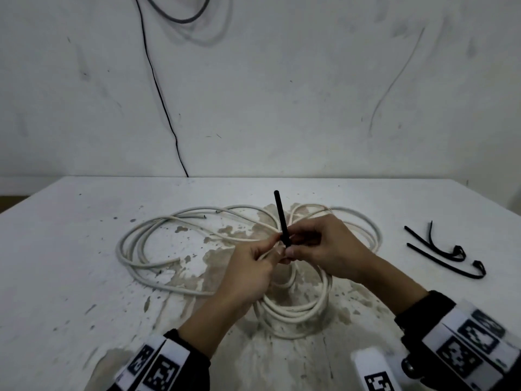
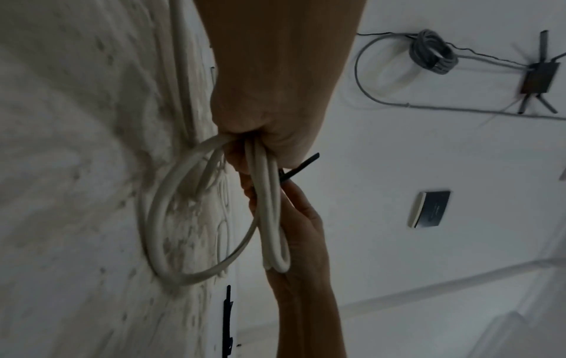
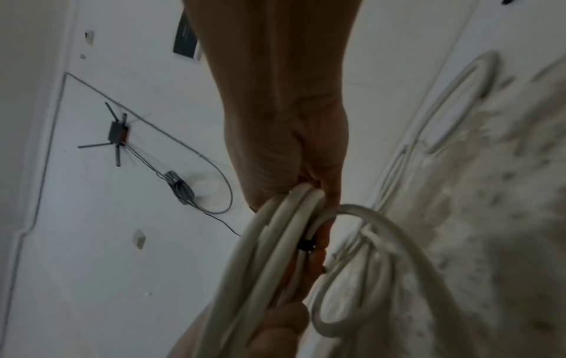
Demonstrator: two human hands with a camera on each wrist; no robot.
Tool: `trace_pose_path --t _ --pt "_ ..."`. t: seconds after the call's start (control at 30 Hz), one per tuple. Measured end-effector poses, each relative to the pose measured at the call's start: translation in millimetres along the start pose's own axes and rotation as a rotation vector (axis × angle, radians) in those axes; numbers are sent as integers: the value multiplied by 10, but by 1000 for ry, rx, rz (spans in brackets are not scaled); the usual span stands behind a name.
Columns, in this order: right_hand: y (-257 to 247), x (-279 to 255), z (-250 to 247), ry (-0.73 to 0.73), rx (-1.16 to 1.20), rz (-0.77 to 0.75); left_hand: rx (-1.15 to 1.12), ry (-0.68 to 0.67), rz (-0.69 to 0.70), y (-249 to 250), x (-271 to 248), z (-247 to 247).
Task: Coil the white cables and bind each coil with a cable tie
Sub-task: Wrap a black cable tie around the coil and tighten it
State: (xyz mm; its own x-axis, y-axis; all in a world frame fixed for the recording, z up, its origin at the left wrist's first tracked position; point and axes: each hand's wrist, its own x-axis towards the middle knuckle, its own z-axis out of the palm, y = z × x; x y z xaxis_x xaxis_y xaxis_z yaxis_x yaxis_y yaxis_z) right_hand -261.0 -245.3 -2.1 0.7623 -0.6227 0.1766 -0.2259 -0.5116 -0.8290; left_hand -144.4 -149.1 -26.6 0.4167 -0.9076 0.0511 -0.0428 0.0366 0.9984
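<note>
A white cable coil [image 1: 296, 311] hangs from my two hands over the middle of the table [image 1: 70, 263], its lower loops touching the top. My left hand [image 1: 270, 251] grips the gathered strands [image 2: 269, 218] at the top of the coil. Against it, my right hand [image 1: 298, 245] pinches a black cable tie [image 1: 282, 218] at the bundle; the tie's free end stands straight up. In the right wrist view a black band of the tie [image 3: 306, 244] crosses the strands [image 3: 275, 242]. Loose white cable [image 1: 135, 244] sprawls to the left and behind.
Two spare black cable ties [image 1: 439, 249] lie on the right side of the table. More loose cable loops [image 1: 366, 230] lie behind my right hand. A thin black wire [image 1: 158, 88] runs down the wall behind the table. The tabletop is stained and worn.
</note>
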Motion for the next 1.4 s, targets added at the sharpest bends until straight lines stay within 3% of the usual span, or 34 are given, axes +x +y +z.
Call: trace_pose_path --t 0.2,0.43,0.57,0.63,0.73,0.83,1.07,1.4 --pt "133 2 49 134 91 112 32 -37 28 -57 24 -9" --pt "79 26 180 230 203 63 -47 22 70 -41 80 -47" --pt "12 85 227 375 -99 76 -107 80 4 -19 116 -85" --pt "-65 107 212 326 -83 60 -149 115 -37 -18 150 -121" --pt "-169 125 213 244 256 19 -136 132 -69 9 171 -138" --pt "-257 155 200 257 467 112 -98 151 -105 17 224 -177" --pt "-225 188 216 275 485 352 -26 208 -101 -29 394 -296" --pt "-239 263 267 289 402 367 -3 185 -54 -45 405 -302"
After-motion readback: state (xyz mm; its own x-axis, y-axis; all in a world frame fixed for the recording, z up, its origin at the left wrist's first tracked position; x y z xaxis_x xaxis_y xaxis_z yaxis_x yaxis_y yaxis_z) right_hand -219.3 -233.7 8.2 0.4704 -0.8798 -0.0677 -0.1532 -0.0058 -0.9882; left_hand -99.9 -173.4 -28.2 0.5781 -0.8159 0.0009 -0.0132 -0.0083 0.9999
